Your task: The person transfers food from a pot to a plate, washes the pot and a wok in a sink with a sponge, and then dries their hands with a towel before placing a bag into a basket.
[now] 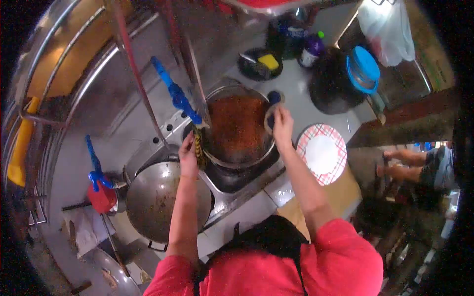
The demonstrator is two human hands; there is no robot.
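A large metal pot (237, 162) with reddish-brown contents is in front of me, over the sink (217, 185). At its left side my left hand (187, 154) is closed on a yellow-and-black patterned cloth (199, 150); the handle behind it is hidden. My right hand (282, 122) grips a greyish cloth (269, 119) against the pot's right side, where a dark blue part (274, 97) shows just above. A wide metal wok (160, 197) with brown residue lies left of my left forearm.
Blue-taped handles hang above a faucet pipe (196, 74). Right of the pot are a red-checked plate (321, 153), a dark dish with a yellow sponge (268, 61), a purple bottle (312, 52) and a dark container with a blue rim (363, 74). Another person's legs (407, 165) show far right.
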